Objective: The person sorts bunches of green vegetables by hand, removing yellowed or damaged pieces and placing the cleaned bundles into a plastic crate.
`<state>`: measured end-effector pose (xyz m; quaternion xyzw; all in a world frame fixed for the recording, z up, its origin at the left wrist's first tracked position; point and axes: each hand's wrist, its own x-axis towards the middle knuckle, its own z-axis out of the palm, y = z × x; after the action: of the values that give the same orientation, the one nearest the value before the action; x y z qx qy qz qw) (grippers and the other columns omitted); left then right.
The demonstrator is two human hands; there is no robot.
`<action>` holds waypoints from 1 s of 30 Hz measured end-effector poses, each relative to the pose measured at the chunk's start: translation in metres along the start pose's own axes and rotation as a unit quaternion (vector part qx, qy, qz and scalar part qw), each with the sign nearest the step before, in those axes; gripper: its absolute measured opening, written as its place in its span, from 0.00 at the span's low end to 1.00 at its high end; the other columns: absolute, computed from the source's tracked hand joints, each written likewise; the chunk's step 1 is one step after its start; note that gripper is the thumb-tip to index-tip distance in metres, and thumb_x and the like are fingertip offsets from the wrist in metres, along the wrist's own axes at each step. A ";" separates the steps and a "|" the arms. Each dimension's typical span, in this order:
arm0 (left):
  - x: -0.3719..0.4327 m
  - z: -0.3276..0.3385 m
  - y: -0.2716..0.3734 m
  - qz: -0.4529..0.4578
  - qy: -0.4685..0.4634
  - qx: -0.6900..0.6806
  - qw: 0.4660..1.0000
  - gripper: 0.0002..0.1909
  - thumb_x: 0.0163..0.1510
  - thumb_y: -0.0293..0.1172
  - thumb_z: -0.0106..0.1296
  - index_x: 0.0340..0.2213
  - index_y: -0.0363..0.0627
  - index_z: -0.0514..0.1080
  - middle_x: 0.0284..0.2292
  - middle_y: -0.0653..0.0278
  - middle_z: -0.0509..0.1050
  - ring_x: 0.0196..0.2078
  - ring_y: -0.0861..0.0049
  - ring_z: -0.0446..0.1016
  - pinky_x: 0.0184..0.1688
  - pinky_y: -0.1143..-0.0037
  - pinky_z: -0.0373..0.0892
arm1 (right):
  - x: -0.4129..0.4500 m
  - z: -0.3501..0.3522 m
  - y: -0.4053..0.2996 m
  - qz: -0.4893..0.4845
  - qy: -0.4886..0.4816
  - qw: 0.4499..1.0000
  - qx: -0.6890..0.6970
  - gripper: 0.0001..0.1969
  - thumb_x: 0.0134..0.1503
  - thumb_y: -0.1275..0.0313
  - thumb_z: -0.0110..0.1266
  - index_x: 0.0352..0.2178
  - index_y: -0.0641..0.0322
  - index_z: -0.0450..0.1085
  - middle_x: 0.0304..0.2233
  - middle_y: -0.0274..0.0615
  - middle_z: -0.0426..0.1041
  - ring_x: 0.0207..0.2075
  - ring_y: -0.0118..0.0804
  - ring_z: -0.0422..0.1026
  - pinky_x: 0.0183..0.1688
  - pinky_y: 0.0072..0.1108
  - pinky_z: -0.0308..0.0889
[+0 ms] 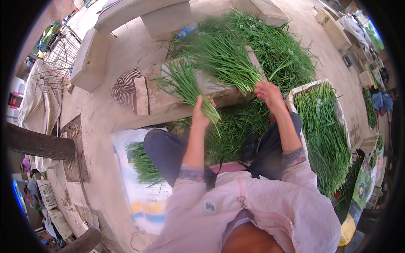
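My left hand (202, 114) is closed around a bunch of green chives (182, 82). Their long leaves fan up and to the left, and the cut ends poke out below my thumb. A larger heap of chives (221, 60) lies on a low stone slab (171, 98) in front of me. My right hand (270, 96) is at the pale stem ends of that heap with its fingers bent; whether it pinches any stems is unclear. Just above it, a flat wooden strip (253, 58) lies among the leaves.
Loose greens (278, 47) spread behind the slab, and more trimmings (234, 136) lie between my legs. On the right stands a white foam box (343, 121) packed with chives. Left are a striped cloth (128, 91) and a printed sack (148, 202) bearing chives. A plastic bottle (187, 30) lies beyond.
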<state>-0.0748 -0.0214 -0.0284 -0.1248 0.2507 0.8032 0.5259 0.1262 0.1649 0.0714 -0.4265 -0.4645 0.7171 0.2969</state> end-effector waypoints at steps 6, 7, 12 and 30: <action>0.002 0.001 0.003 -0.011 -0.030 0.047 0.998 0.18 0.54 0.39 0.47 0.38 0.35 0.67 0.35 0.57 0.71 0.39 0.67 0.69 0.44 0.68 0.66 | -0.032 0.104 0.065 -0.189 -0.170 0.888 -0.383 0.18 0.44 0.65 0.57 0.32 0.70 0.70 0.25 0.48 0.73 0.27 0.39 0.73 0.33 0.25 0.67; 0.002 0.000 0.004 -0.008 -0.043 0.056 0.997 0.17 0.53 0.39 0.48 0.38 0.36 0.68 0.35 0.57 0.71 0.40 0.67 0.70 0.45 0.68 0.66 | -0.030 0.110 0.068 -0.182 -0.198 0.874 -0.404 0.18 0.42 0.66 0.57 0.31 0.70 0.70 0.25 0.51 0.73 0.27 0.41 0.73 0.34 0.27 0.67; 0.001 -0.002 0.003 -0.014 -0.068 0.036 0.997 0.18 0.51 0.38 0.52 0.40 0.38 0.68 0.39 0.57 0.71 0.44 0.67 0.68 0.48 0.67 0.65 | -0.017 0.108 0.068 -0.087 -0.171 0.922 -0.337 0.07 0.49 0.72 0.49 0.23 0.67 0.69 0.17 0.33 0.68 0.20 0.23 0.65 0.21 0.17 0.61; -0.005 0.003 0.006 -0.026 -0.022 0.025 0.999 0.15 0.49 0.35 0.52 0.35 0.37 0.70 0.35 0.59 0.72 0.36 0.71 0.71 0.39 0.73 0.69 | -0.020 0.075 0.012 0.073 -0.186 0.974 -0.105 0.21 0.56 0.63 0.49 0.44 0.69 0.62 0.35 0.45 0.71 0.24 0.26 0.69 0.27 0.15 0.67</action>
<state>-0.0783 -0.0252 -0.0218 -0.1001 0.2554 0.7851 0.5553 0.0686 0.1131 0.0826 -0.3474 -0.5520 0.7507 0.1058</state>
